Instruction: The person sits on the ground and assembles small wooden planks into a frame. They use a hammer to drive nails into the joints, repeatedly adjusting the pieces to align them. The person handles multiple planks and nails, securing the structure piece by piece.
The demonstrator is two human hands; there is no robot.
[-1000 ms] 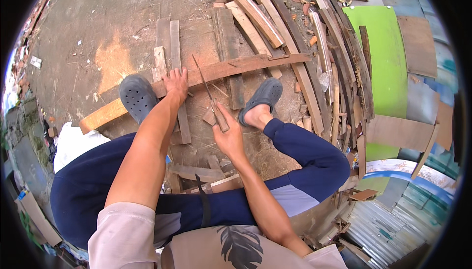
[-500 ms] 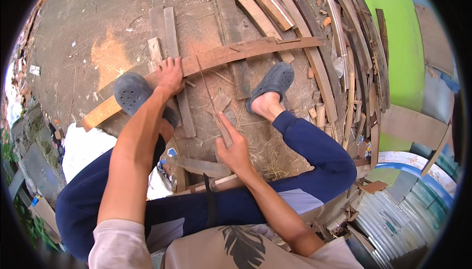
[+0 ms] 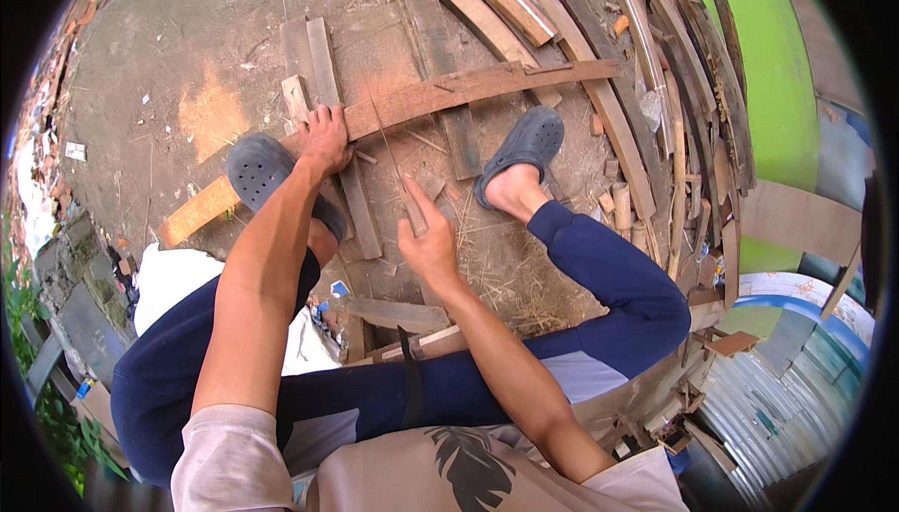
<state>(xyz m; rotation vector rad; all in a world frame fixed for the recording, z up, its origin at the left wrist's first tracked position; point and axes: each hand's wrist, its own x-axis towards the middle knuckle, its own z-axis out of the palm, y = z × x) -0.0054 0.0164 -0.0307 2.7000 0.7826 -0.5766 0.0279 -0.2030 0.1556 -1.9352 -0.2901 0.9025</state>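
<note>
Bare dirt ground (image 3: 206,53) at frame centre: a plank (image 3: 449,93) is pinned by the flat left hand (image 3: 325,135), a saw (image 3: 398,175) is gripped by the right hand (image 3: 429,248), and a steady stroke across the plank seems called for.

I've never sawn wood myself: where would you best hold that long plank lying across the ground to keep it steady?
Press down on the long plank from above, just left of the saw blade, where the left hand lies. Its flat top face takes a palm, and holding close to the cut probably limits shifting. The right hand grips the saw handle.

One head-worn fisheye view looks steeply down, close above the ground (image 3: 215,63).
</note>
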